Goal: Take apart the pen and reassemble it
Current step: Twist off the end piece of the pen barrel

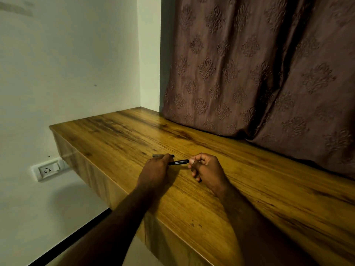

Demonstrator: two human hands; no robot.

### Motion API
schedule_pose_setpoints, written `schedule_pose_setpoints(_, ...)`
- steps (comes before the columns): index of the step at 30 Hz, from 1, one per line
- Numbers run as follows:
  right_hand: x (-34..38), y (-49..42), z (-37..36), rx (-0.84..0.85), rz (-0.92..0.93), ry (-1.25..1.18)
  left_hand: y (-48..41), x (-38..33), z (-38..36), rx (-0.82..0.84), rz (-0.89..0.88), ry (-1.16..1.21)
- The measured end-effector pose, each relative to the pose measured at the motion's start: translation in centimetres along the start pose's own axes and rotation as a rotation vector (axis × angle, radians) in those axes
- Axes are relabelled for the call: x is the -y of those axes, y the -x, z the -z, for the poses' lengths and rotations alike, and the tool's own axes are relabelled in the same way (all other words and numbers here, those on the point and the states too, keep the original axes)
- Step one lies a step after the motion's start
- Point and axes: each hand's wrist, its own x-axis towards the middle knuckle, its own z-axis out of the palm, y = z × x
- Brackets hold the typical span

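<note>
Both hands low over the tabletop (240,189), knuckles up. A black pen (179,162) bridges them: the left hand (154,170) is closed round its 9 o'clock end, the right hand (206,168) pinches its 3 o'clock end, fingers curled. A blurred part (158,155) lies at 12 o'clock of the left hand.

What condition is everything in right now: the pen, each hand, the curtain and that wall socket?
Pen: held off the desk between both hands, lying roughly level.
Left hand: closed around the pen's left end.
Right hand: pinching the pen's right end.
Small part beyond the left hand: too blurred to identify.
Curtain: drawn, its hem resting on the desk.
Wall socket: nothing plugged in.
</note>
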Motion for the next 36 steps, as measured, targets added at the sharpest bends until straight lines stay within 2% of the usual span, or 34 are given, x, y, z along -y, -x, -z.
schedule_pose_setpoints(14, 0.1, 0.3, 0.1, -0.064, 0.038, -0.001, -0.2, 0.5, -0.6, 0.062, 0.054, 0.018)
schedule_pose_setpoints(18, 0.0, 0.5, 1.7, -0.174, 0.016, 0.002, -0.3, 1.0, -0.9, 0.074, 0.068, -0.009)
schedule_pose_setpoints(23, -1.1, 0.7, 5.1, -0.133, 0.059, 0.276, -0.2, 0.4, -0.4, 0.051, 0.058, 0.0)
schedule_pose_setpoints(28, -1.4, 0.7, 4.6, -0.131, 0.072, 0.445, -0.1, 0.2, -0.2, 0.136, 0.046, 0.0)
schedule_pose_setpoints(36, -0.9, 0.5, 4.4, -0.136, 0.075, 0.74, -0.2, -0.3, 0.2, 0.154, 0.022, -0.004)
